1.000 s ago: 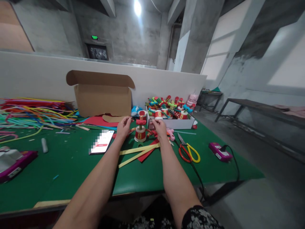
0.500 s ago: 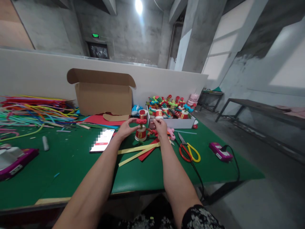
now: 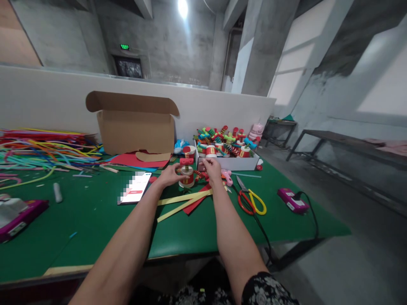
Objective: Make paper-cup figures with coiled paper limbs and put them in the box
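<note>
A red and cream paper cup toy point(image 3: 186, 182) stands upright on the green table, with a red piece point(image 3: 186, 161) and a springy stem on top. My left hand point(image 3: 169, 176) is closed around the cup's left side, its thumb across the front. To the right, my right hand point(image 3: 211, 167) has its fingertips pinched together just in front of the white box; whatever they hold, if anything, is too small to make out. Beside the cup a striped springy red piece point(image 3: 200, 174) lies toward my right hand. Yellow strips point(image 3: 178, 199) and red paper point(image 3: 192, 206) lie in front.
Behind my right hand a white box point(image 3: 233, 164) holds several similar toys. Scissors point(image 3: 251, 201), a pink glue gun point(image 3: 227, 177) and a purple power strip point(image 3: 293, 201) lie right. A phone point(image 3: 136, 188), colourful strips point(image 3: 47, 150) and an open cardboard box point(image 3: 136, 131) are left.
My left hand has moved down from the toy's upper red piece to its cup. My right hand stays nearly in place, fingers still pinched. The view has shifted slightly.
</note>
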Action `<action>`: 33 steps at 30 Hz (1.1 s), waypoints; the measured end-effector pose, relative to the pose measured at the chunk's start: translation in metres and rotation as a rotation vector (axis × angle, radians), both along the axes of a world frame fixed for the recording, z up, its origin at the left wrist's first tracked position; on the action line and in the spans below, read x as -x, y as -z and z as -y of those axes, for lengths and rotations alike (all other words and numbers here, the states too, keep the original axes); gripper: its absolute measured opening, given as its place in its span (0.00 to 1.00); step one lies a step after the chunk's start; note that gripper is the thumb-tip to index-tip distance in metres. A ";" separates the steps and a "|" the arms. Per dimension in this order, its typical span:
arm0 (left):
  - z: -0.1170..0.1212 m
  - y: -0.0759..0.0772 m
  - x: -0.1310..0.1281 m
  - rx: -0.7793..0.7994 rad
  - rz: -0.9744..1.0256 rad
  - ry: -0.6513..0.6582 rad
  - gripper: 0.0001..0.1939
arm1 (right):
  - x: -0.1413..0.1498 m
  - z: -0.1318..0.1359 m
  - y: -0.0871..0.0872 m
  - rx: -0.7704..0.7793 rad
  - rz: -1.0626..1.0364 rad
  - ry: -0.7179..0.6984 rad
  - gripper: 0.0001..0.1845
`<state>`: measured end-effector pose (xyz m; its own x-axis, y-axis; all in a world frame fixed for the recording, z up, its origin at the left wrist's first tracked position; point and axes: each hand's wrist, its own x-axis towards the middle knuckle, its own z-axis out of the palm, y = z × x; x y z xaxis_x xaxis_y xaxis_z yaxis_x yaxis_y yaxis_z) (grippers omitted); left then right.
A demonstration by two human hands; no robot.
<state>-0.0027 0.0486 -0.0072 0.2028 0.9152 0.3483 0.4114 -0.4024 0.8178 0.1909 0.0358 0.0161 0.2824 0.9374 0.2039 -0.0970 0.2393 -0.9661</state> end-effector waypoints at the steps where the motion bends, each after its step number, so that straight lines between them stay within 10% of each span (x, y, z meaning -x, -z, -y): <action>1: -0.001 0.002 -0.001 0.004 -0.028 0.007 0.27 | 0.000 0.000 0.000 0.000 0.005 0.003 0.09; 24: 0.006 -0.016 -0.003 -0.092 -0.118 -0.173 0.25 | -0.008 -0.002 0.002 0.002 0.029 0.021 0.11; 33: 0.006 -0.025 0.010 -0.081 0.077 -0.185 0.28 | -0.019 -0.005 0.009 0.019 0.499 0.081 0.09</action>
